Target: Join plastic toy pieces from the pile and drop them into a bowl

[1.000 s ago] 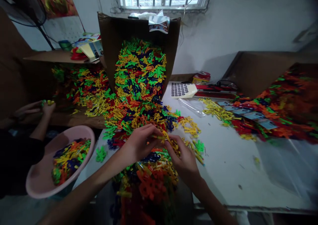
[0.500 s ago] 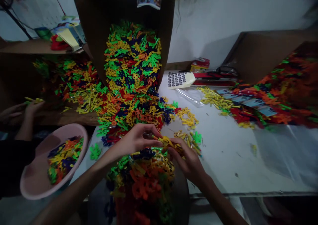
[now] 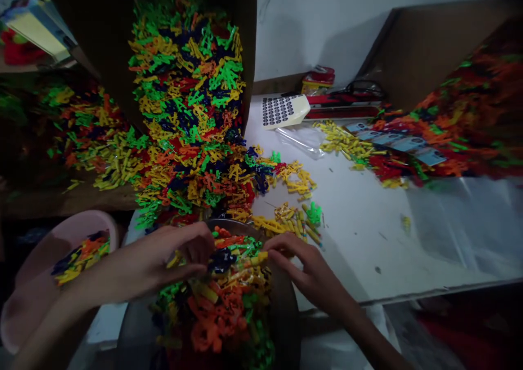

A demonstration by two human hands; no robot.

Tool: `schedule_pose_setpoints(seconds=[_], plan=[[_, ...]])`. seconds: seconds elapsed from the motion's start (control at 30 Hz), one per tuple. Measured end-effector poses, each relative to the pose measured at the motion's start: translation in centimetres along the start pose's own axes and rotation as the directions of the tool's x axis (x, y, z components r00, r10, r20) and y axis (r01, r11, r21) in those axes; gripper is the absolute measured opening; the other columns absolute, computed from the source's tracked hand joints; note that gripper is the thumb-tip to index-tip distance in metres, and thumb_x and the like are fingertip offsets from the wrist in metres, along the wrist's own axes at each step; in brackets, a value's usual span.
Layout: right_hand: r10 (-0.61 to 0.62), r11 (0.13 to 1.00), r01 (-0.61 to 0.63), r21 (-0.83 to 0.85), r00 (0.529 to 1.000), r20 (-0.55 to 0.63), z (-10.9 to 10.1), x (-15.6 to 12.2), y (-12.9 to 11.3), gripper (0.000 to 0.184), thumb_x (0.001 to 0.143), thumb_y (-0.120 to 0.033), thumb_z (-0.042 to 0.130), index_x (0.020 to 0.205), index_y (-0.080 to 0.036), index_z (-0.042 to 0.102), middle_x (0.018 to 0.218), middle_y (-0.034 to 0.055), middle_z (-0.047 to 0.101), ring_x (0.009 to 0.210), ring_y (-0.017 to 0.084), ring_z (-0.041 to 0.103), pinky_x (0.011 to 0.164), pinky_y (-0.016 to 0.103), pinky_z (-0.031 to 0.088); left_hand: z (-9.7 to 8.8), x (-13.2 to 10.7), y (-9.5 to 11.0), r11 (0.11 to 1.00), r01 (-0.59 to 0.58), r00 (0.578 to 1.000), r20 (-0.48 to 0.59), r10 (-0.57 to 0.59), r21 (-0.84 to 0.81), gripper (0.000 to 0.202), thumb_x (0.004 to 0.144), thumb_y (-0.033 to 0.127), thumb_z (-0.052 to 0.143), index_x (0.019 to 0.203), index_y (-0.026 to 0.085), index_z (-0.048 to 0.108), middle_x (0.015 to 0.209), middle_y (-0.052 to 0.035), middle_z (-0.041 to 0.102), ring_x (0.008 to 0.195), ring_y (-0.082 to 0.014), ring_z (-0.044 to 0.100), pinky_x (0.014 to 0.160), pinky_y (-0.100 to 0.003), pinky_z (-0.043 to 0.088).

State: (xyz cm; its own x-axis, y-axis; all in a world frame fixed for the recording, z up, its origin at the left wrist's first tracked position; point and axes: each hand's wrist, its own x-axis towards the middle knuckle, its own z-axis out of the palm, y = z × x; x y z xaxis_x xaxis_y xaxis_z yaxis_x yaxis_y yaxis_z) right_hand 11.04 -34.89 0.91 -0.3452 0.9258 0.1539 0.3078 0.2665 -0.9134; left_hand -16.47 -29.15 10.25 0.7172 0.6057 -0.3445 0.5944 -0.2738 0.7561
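My left hand [image 3: 180,258] hovers over the left side of a dark bowl [image 3: 288,310], its fingers bent and its thumb apart from them. A yellow piece [image 3: 175,259] shows in the gap under its fingers; it seems to lie behind the hand. At the bowl's right side my right hand [image 3: 300,264] pinches the end of a small yellow plastic piece [image 3: 259,259] between thumb and fingertips. Below both hands the bowl is heaped with small plastic figures [image 3: 218,313] in orange, green, yellow and dark blue.
A tipped box spills a large heap of coloured figures [image 3: 188,114] onto the white table [image 3: 347,250]. Yellow pieces [image 3: 300,223] lie by the bowl. A sticker sheet [image 3: 284,111], blue cards [image 3: 400,144] and another heap [image 3: 469,114] lie beyond. A pink basin [image 3: 24,283] stands left.
My hands have moved apart, the left one leftward, and the yellow piece they shared is no longer between them. The view has shifted right and down. The co-worker's hands have left the view.
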Motion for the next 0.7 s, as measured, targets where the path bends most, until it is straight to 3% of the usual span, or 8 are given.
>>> schedule_pose_setpoints(seconds=[0.1,0.2,0.3,0.4,0.53,0.63,0.7], plan=[[0.010,0.998,-0.015,0.064,0.997,0.075,1.0,0.6,0.7,0.011,0.096,-0.029,0.059,0.100,-0.022,0.066,0.096,0.0008,0.069,0.091,0.014,0.063,0.081,0.024,0.045,1.4,0.7,-0.3,0.985,-0.022,0.989,-0.139,0.046,0.173,0.029,0.093,0.043,0.057,0.112,0.022,0.062,0.106,-0.0059,0.068,0.097,-0.0204,0.063,0.084,-0.026,0.050],[0.061,0.985,-0.057,0.163,0.998,-0.022,1.9,0.9,0.2,0.012,0.093,-0.033,0.063,0.090,-0.021,0.067,0.090,-0.0001,0.070,0.087,0.014,0.065,0.080,0.024,0.046,2.6,1.9,-0.2,0.955,-0.069,0.964,-0.228,0.138,0.288,0.032,0.093,0.042,0.057,0.119,0.024,0.060,0.119,-0.0086,0.062,0.112,-0.0233,0.057,0.094,-0.030,0.047],[0.218,0.935,-0.184,0.303,0.972,-0.084,2.0,1.1,-0.3,0.022,0.088,-0.039,0.068,0.078,-0.020,0.065,0.082,0.0000,0.069,0.078,0.014,0.065,0.072,0.023,0.048,2.9,2.7,0.0,0.956,-0.114,0.965,-0.198,0.171,0.270,0.028,0.095,0.039,0.055,0.118,0.024,0.061,0.119,-0.0077,0.062,0.112,-0.0216,0.057,0.095,-0.029,0.046],[0.318,0.859,-0.255,0.445,0.945,-0.073,1.7,1.0,-0.4,0.024,0.083,-0.040,0.074,0.079,-0.020,0.061,0.079,0.0002,0.068,0.075,0.015,0.065,0.068,0.023,0.049,2.5,2.8,0.1,0.981,-0.120,0.969,-0.196,0.150,0.155,0.022,0.097,0.038,0.053,0.109,0.023,0.063,0.106,-0.0043,0.066,0.099,-0.0173,0.061,0.085,-0.023,0.047],[0.333,0.783,-0.221,0.581,0.938,-0.092,1.0,0.9,0.5,0.019,0.089,-0.039,0.068,0.089,-0.021,0.062,0.086,0.0027,0.071,0.080,0.016,0.067,0.076,0.027,0.052,1.3,1.8,0.5,0.985,-0.121,0.991,-0.047,0.128,0.121,0.018,0.095,0.037,0.056,0.104,0.023,0.064,0.101,-0.0015,0.067,0.093,-0.0152,0.062,0.080,-0.020,0.045],[0.333,0.742,-0.172,0.648,0.933,-0.135,0.4,0.7,1.3,0.019,0.095,-0.037,0.059,0.091,-0.020,0.068,0.088,0.0036,0.070,0.082,0.015,0.065,0.074,0.026,0.053,0.4,1.5,0.7,0.971,-0.141,0.990,0.045,0.135,0.193,0.018,0.096,0.037,0.054,0.102,0.023,0.064,0.105,-0.0032,0.065,0.096,-0.0163,0.061,0.079,-0.020,0.043],[0.347,0.724,-0.147,0.674,0.922,-0.171,0.2,0.6,1.5,0.019,0.095,-0.036,0.060,0.091,-0.021,0.070,0.089,0.0034,0.069,0.084,0.015,0.064,0.074,0.025,0.053,0.1,1.9,0.6,0.956,-0.156,0.987,0.077,0.141,0.247,0.024,0.099,0.037,0.048,0.092,0.020,0.064,0.097,-0.0042,0.065,0.089,-0.0161,0.060,0.074,-0.021,0.041]])
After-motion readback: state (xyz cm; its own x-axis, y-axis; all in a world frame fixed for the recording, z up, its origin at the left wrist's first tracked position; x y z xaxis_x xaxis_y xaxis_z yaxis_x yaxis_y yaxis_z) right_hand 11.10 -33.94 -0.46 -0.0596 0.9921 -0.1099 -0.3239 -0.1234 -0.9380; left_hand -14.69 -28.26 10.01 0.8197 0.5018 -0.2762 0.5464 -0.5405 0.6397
